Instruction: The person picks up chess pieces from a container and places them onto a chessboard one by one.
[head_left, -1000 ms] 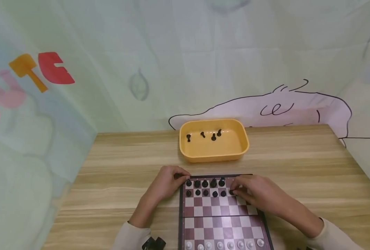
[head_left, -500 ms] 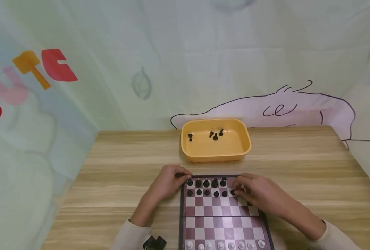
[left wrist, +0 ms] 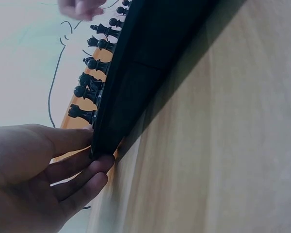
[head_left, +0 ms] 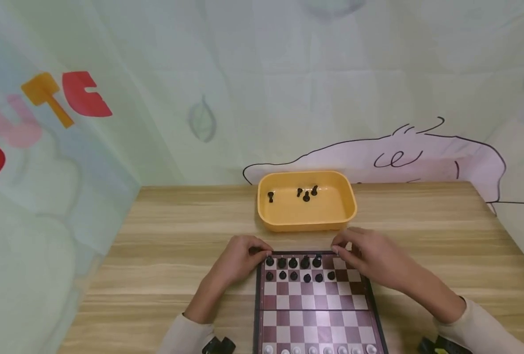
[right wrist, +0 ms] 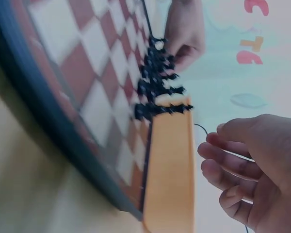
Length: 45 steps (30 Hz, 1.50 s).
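A magnetic-looking chessboard (head_left: 299, 319) lies on the wooden table, two rows of black chess pieces at its far side. My left hand (head_left: 240, 258) pinches the board's far left corner, thumb on top and fingers under the edge, beside a black rook (left wrist: 81, 113). At the far right edge, my right hand (head_left: 370, 255) is raised over the board with fingers loosely bent. Nothing sits between those fingers in the right wrist view. The rightmost black pawn (head_left: 331, 275) of the second row stands upright just below the right fingertips.
Behind the board stands a yellow tray (head_left: 308, 227) with several black pieces lying in it. White pawns (head_left: 312, 350) line the near side of the board, cut off by the frame. A printed cloth backdrop (head_left: 262, 98) rises behind the table.
My right hand has let go of the black pawn and moved up and away toward the far edge. The pawn stays on its square. The left hand keeps its hold on the corner.
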Tool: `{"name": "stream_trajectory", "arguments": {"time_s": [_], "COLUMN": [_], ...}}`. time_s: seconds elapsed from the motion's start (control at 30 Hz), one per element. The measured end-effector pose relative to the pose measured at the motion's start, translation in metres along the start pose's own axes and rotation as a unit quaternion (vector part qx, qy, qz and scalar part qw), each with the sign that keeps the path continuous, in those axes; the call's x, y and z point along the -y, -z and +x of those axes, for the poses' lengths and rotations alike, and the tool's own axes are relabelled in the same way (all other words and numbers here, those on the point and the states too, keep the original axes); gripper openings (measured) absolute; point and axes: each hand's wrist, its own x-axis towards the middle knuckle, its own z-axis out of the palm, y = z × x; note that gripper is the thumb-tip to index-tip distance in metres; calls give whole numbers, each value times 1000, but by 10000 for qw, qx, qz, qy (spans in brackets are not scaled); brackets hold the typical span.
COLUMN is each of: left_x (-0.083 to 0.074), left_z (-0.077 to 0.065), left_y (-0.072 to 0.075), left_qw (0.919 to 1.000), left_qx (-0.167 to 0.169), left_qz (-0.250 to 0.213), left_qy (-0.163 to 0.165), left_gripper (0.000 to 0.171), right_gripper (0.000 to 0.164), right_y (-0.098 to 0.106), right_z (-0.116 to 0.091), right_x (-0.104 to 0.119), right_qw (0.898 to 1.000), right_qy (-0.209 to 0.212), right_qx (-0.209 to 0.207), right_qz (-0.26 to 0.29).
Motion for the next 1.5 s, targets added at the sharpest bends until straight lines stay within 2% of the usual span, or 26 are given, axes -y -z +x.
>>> {"name": "stream_trajectory", "arguments": {"time_s": [0.23, 0.73, 0.9, 1.0, 1.17, 1.5], "left_x": [3, 4, 4, 3, 2, 0], "left_z": [0, -2, -3, -4, -3, -2], "left_y": [-2, -2, -2, -2, -4, -3], "left_qw": [10000, 10000, 9999, 9998, 9998, 9998], "left_qx": [-36, -6, 36, 48, 38, 76], "left_qz": [9, -69, -128, -141, -155, -130], "left_qy": [-21, 62, 110, 96, 79, 144], "left_gripper": [10, 11, 11, 11, 11, 11], "right_gripper": [12, 13, 12, 12, 17, 21], "right_y": [12, 4, -4, -9, -15, -25], "right_z": [40, 97, 113, 122, 134, 146], "right_x": [-10, -40, -46, -48, -54, -57], "right_qw": [9983, 9975, 9963, 9966, 9962, 9883], "right_qy": [-56, -369, -481, -434, -359, -718], "right_qx": [-141, 275, 457, 540, 559, 903], "right_qz": [-563, -540, -542, -442, -571, -994]}}
